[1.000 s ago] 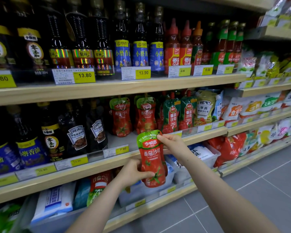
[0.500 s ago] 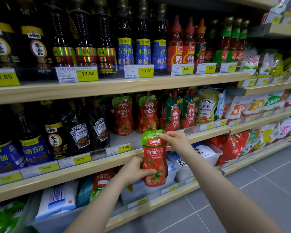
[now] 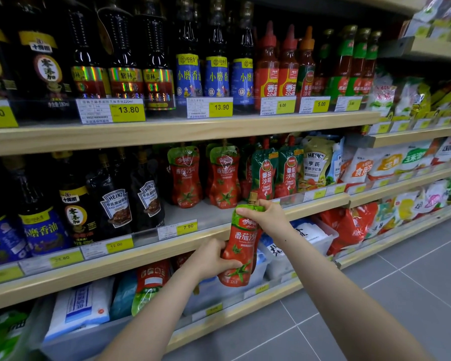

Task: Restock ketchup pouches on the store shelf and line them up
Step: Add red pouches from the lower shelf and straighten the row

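Note:
I hold a red ketchup pouch (image 3: 241, 246) with a green top and a gold cap upright in front of the middle shelf's edge (image 3: 130, 259). My left hand (image 3: 211, 259) grips its lower body. My right hand (image 3: 267, 217) pinches its green top by the cap. Two matching pouches, one (image 3: 186, 177) on the left and one (image 3: 224, 175) on the right, stand upright farther back on the shelf. A bare strip of shelf lies in front of them, behind the 7.90 price tag (image 3: 177, 229).
Green-and-red ketchup pouches (image 3: 266, 173) and a Heinz pouch (image 3: 315, 162) stand to the right. Dark Heinz sauce bottles (image 3: 130, 199) stand to the left. Bottles fill the top shelf (image 3: 193, 128). Bags and plastic bins (image 3: 310, 238) sit below. Grey floor tiles lie at lower right.
The held pouch has risen and shifted right toward the shelf edge, turning more upright with its cap now showing. Both hands kept their grip.

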Demonstrator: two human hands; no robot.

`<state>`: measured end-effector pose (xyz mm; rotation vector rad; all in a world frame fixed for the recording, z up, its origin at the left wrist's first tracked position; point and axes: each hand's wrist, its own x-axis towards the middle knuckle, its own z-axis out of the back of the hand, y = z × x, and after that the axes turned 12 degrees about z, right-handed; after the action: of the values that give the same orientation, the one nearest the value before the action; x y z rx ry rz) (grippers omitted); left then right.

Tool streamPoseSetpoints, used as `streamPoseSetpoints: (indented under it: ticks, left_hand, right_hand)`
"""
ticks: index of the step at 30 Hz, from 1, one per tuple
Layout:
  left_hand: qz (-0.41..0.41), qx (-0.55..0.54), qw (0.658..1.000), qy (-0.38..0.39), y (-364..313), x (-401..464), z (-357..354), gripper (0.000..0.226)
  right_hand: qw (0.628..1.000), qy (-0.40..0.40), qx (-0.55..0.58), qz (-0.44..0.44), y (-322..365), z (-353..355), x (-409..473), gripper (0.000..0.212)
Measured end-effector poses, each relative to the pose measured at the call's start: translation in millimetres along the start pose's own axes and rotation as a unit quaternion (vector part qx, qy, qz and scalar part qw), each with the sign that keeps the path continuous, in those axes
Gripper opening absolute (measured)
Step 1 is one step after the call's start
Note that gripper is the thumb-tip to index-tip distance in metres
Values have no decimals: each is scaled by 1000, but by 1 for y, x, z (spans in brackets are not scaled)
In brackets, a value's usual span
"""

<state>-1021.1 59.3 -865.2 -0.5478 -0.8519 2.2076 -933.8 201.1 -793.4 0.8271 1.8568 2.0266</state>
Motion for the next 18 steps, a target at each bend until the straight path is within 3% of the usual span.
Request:
streamPoseSetpoints:
  ticks: [4, 9, 14, 18]
  left_hand:
    - [1, -16, 998, -54, -5, 0, -4, 15]
    - [-21, -19, 993, -113, -13, 2, -6, 24]
    - [-27, -56, 996, -63, -8, -2, -4, 36]
    - [-16, -107, 989, -100, -9, -2, -7, 35]
  right_hand:
    - [1000, -16, -25, 1, -24, -4, -14, 66]
    - [991, -15, -127, 32, -34, -7, -18, 63]
    - [995, -3, -90, 42, -22, 1, -9, 61]
    - [996, -7, -69, 59, -21, -5, -14, 66]
